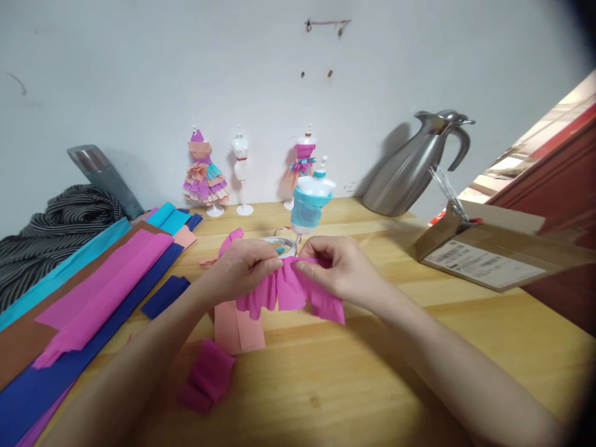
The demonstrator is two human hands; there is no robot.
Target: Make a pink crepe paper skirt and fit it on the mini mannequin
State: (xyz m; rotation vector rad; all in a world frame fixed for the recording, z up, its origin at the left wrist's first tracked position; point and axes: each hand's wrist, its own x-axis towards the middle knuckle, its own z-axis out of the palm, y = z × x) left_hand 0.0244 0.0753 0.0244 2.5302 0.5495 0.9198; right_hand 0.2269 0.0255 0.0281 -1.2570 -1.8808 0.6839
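Observation:
Both hands pinch a gathered strip of magenta crepe paper above the wooden table. My left hand grips its pleated upper edge on the left. My right hand pinches the same edge on the right, fingers closed. The paper hangs in folds below them. Just behind the hands stands a small white mannequin wrapped in light blue paper, with a roll of tape at its foot. A salmon paper piece lies under the strip, and a crumpled magenta scrap lies nearer me.
Long sheets of crepe paper in magenta, blue, brown and turquoise cover the left. Three more mannequins, two of them dressed, stand by the wall. A steel jug and an open cardboard box sit at the right. Striped cloth lies far left.

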